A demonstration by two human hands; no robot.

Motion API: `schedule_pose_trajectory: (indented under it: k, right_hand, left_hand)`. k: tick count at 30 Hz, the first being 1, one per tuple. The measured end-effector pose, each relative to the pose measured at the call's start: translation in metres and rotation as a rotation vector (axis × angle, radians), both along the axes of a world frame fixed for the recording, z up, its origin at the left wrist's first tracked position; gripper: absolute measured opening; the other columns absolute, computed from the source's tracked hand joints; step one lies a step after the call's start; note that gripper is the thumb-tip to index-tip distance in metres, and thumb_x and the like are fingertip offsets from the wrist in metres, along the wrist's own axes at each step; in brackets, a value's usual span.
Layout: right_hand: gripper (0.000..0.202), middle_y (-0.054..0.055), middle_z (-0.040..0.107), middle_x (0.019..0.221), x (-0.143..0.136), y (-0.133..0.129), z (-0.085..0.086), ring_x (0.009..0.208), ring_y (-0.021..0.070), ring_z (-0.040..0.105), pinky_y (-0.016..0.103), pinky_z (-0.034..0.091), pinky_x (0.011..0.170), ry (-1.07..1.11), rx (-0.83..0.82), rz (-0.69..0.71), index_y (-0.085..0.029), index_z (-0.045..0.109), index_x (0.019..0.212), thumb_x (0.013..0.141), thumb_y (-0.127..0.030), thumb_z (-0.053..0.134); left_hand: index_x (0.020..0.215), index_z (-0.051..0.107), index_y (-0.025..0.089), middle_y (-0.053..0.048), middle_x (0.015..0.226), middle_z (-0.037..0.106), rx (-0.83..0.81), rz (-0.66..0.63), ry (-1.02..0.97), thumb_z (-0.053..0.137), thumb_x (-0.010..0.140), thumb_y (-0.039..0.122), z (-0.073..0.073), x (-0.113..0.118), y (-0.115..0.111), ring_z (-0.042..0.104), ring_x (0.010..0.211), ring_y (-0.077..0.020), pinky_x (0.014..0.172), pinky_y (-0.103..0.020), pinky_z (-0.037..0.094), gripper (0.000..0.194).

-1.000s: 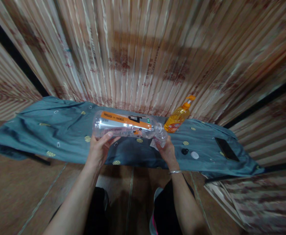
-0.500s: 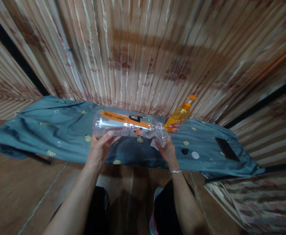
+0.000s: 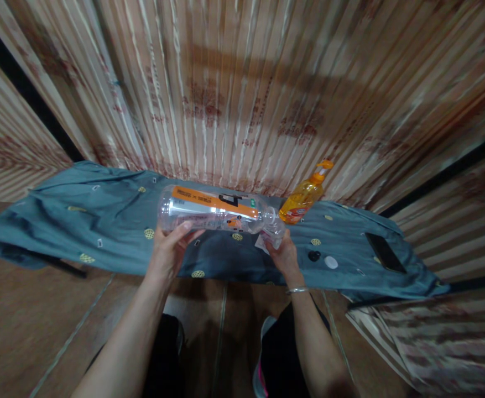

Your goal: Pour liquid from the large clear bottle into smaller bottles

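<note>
My left hand (image 3: 171,243) is wrapped round the base end of a large clear plastic bottle (image 3: 209,209) with an orange and silver label. The bottle lies sideways above the cloth, its neck pointing right. At that neck, my right hand (image 3: 282,251) grips a small clear plastic piece (image 3: 273,229) that meets the bottle's mouth; its exact kind I cannot make out. A whitish scrap (image 3: 261,243) shows beside my right fingers. Just behind stands a pump bottle (image 3: 302,200) of orange-yellow liquid with an orange pump top.
A blue-grey patterned cloth (image 3: 118,221) covers the narrow table. Right of my hand lie a black cap (image 3: 314,256) and a white round disc (image 3: 330,262). Farther right is a dark phone (image 3: 385,252). A striped curtain (image 3: 234,99) hangs close behind, with dark poles at both sides.
</note>
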State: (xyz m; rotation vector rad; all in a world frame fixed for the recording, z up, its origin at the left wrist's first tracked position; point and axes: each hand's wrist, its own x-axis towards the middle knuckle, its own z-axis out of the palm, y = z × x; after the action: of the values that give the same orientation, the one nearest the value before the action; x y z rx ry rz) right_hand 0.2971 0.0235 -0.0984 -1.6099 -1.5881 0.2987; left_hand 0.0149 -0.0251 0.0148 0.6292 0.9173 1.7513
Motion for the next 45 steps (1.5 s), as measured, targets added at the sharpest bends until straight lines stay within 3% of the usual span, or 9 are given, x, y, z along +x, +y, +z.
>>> schedule_pose_trajectory:
  k: [10, 45]
  right_hand:
    - [0.040, 0.012, 0.074, 0.113, 0.0000, -0.0002, 0.0003, 0.108, 0.0326, 0.072, 0.042, 0.060, 0.086, -0.005, 0.005, 0.010, -0.022, 0.054, 0.118, 0.079, -0.026, 0.065]
    - [0.042, 0.013, 0.074, 0.113, -0.0001, -0.0001, 0.0009, 0.109, 0.0326, 0.072, 0.042, 0.059, 0.088, 0.015, -0.002, 0.007, -0.021, 0.054, 0.118, 0.078, -0.026, 0.066]
  left_hand:
    - [0.090, 0.069, 0.020, -0.002, 0.088, 0.075, 0.002, -0.014, 0.023, 0.095, 0.049, 0.030, -0.0019, -0.0020, 0.0007, 0.074, 0.087, -0.0239, 0.077, -0.037, 0.063, 0.049]
    - [0.080, 0.070, 0.019, -0.001, 0.084, 0.076, -0.004, 0.011, -0.013, 0.098, 0.042, 0.030, 0.0013, 0.0007, 0.0011, 0.073, 0.079, -0.0207, 0.069, -0.032, 0.064, 0.049]
